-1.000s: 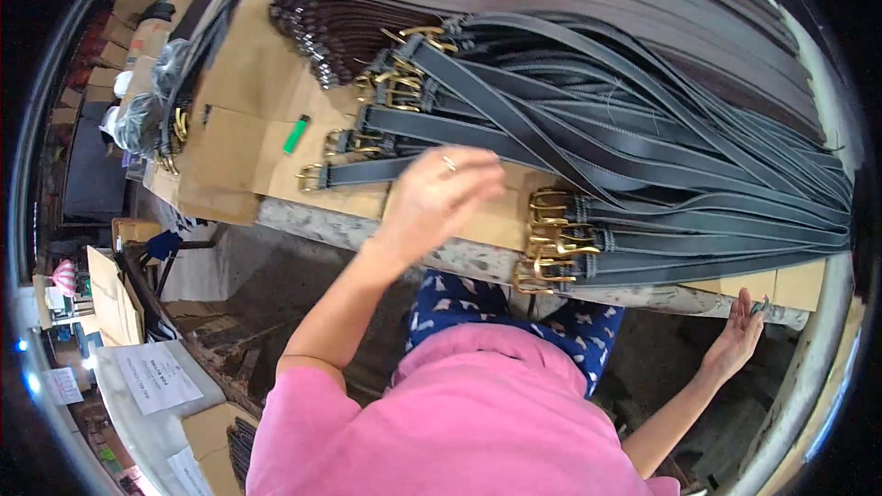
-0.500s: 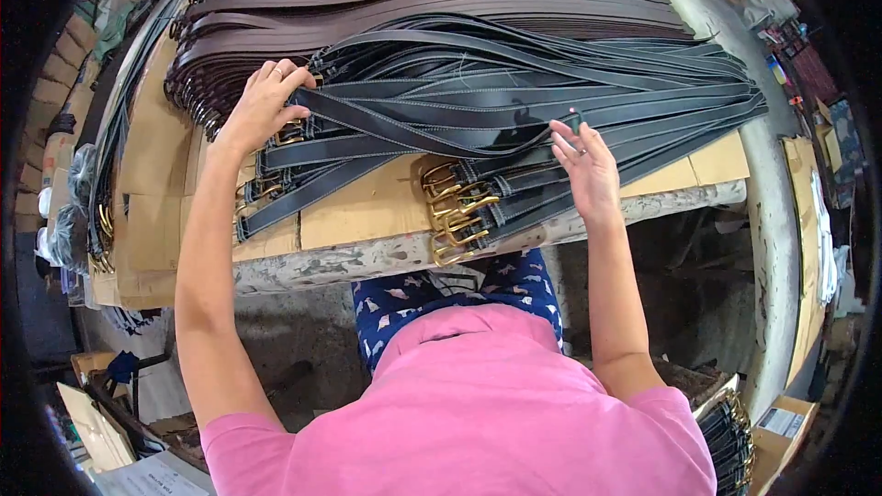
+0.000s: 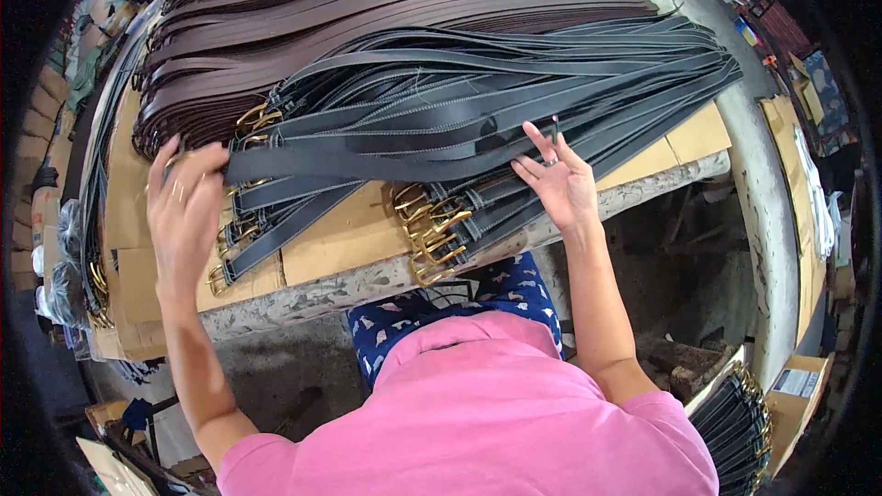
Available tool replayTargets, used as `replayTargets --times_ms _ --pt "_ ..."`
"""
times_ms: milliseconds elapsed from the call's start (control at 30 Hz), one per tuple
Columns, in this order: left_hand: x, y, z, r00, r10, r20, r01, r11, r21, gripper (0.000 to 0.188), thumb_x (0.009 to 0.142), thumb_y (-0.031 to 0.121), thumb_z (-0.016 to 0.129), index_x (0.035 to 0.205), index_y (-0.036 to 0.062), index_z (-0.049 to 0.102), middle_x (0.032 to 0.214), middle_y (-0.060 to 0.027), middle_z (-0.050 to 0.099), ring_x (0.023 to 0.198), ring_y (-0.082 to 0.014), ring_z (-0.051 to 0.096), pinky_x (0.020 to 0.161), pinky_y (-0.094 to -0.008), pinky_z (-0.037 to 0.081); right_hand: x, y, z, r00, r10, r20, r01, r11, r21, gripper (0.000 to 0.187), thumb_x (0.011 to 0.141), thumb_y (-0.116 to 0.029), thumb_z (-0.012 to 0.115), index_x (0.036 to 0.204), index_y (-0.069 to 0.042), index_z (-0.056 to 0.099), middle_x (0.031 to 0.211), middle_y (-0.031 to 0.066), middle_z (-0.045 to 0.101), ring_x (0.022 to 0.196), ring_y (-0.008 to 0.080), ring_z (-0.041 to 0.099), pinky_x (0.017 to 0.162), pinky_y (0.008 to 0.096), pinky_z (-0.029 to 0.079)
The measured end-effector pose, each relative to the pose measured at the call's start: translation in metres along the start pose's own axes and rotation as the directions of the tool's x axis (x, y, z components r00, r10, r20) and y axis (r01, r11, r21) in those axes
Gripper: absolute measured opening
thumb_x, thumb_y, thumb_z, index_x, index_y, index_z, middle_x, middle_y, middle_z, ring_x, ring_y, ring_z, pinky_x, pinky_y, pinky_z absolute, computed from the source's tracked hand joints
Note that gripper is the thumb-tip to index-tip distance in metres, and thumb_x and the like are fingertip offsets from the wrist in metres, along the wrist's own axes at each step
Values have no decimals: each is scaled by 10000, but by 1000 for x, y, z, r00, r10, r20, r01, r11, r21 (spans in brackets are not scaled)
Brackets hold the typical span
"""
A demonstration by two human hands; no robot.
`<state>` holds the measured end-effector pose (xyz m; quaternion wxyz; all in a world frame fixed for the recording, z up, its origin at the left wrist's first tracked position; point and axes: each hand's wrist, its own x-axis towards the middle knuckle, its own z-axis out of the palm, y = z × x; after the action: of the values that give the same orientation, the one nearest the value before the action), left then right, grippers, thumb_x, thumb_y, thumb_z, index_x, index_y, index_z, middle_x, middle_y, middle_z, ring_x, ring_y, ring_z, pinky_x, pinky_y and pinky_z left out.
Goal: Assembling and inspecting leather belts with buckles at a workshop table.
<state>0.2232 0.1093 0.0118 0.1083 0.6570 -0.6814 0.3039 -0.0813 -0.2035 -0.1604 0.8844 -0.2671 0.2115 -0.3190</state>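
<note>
My left hand is smeared by motion at the left end of a black belt with pale edge stitching; its curled fingers meet that end and hide it. The belt stretches to the right across other black belts, piled with gold buckles at their near left ends. My right hand is over the pile with fingers partly spread. Between its thumb and fingers is a small dark green object, too small to name. The belt's middle passes just beside those fingers.
A tall stack of dark brown belts lies behind the black ones. Cardboard covers the table, whose worn pale edge runs before me. More buckled black belts stand at the lower right, near an open carton.
My left hand has moved left and toward me, drawing the belt's end with it so the belt lies straighter. The right hand has shifted slightly left and nearer, still with the green object.
</note>
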Motion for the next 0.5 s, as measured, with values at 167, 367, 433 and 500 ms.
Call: replayTargets --times_ms 167,367,433,500 --pt "-62 64 -28 952 -89 -291 135 981 142 266 791 -134 643 968 55 582 1102 -111 648 1028 -304 673 1057 -499 417 -8 3 6 987 -115 114 83 964 254 224 1010 -243 540 977 -54 655 1504 122 431 1277 416 477 1161 544 322" --pt "-119 71 -16 901 -281 -330 332 937 110 388 716 -225 637 970 63 573 1121 -137 631 1043 -353 655 959 -534 505 -17 -11 33 975 -167 148 142 976 167 205 1004 -262 553 973 -93 665 1501 174 429 1338 315 436 1167 466 315" --pt "-124 72 -6 877 -357 -321 382 924 16 394 706 -246 617 962 49 567 1125 -145 625 1058 -358 647 919 -504 540 -16 -10 32 975 -167 147 144 978 150 207 1014 -256 533 979 -92 655 1513 210 401 1363 299 406 1172 446 303" --pt "-122 72 -4 878 -358 -317 386 922 27 386 713 -244 614 959 49 556 1128 -145 623 1058 -362 647 913 -491 547 -14 -7 29 975 -168 146 145 977 160 208 1015 -253 531 987 -87 653 1510 213 402 1364 302 407 1172 447 304"
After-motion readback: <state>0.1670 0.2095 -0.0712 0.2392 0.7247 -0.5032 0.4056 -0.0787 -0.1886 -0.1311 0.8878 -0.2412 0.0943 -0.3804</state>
